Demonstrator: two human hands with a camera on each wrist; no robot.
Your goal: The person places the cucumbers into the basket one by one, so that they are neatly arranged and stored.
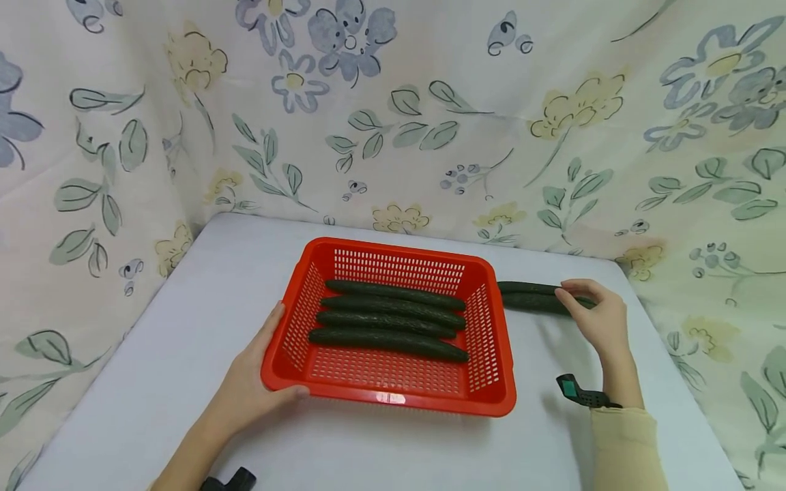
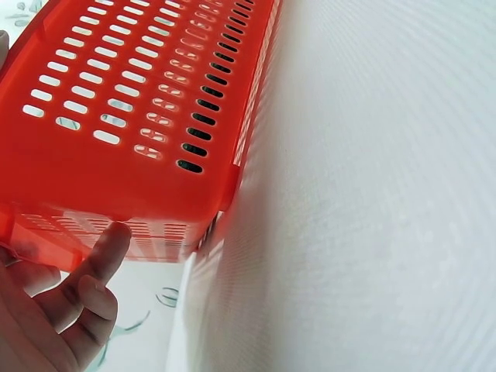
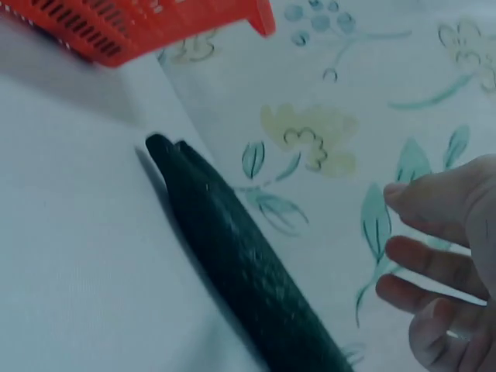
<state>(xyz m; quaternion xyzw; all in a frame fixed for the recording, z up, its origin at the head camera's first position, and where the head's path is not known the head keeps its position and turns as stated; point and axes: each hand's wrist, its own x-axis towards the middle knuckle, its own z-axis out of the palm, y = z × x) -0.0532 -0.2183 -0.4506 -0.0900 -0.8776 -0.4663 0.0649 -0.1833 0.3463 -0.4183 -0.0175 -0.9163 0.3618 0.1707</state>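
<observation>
A red plastic basket (image 1: 439, 405) with slotted walls holds several dark green cucumbers (image 1: 388, 341) lying side by side. My left hand (image 1: 247, 387) grips its near left corner, thumb at the front rim and fingers along the left side. In the left wrist view, fingertips (image 2: 116, 236) touch the slotted wall. Right of the basket, two more cucumbers (image 1: 533, 303) lie together on the table. My right hand (image 1: 597, 319) hovers over their right end, overlapping them in the head view. The right wrist view shows its loosely bent fingers (image 3: 422, 256) apart from the cucumbers (image 3: 240, 248), holding nothing.
The basket stands on a white-covered table (image 1: 202, 293). A floral curtain (image 1: 393, 136) hangs behind and around it, close to the table's back edge. Dark straps with small devices (image 1: 583, 394) sit on both wrists.
</observation>
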